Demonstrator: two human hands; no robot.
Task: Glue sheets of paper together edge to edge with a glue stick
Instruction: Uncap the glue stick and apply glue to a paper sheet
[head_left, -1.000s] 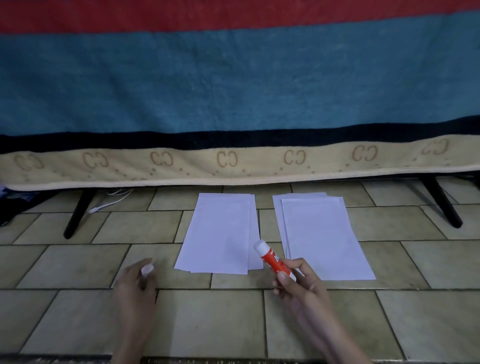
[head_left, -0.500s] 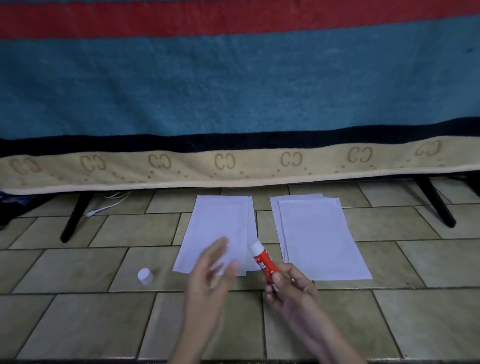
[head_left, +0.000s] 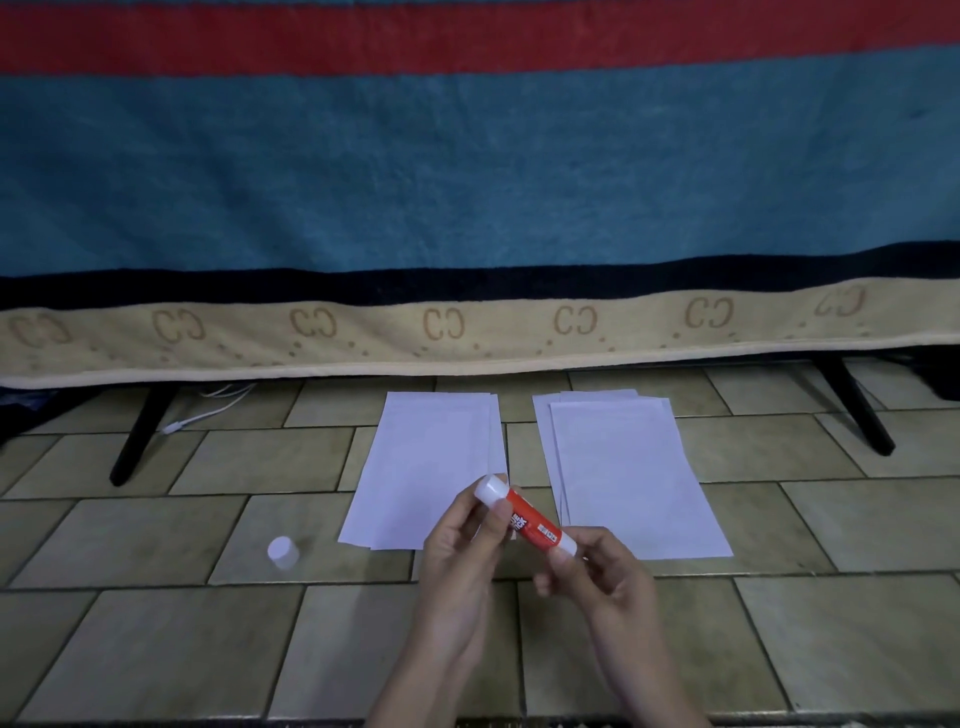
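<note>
1. two bare forearms enter from the bottom edge of the frame, near its lower centre; no sleeve shows on either
2. left hand (head_left: 460, 558) is bare; no ring or band visible
3. right hand (head_left: 597, 577) is bare too; its wrist carries no watch or bracelet

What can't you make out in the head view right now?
- Glue stick label: too small and blurred.
- Its glue tip: covered by left hand fingers.
- Its base: covered by right hand.
- Sheet count in the left paper stack and right paper stack: edges overlap.
</note>
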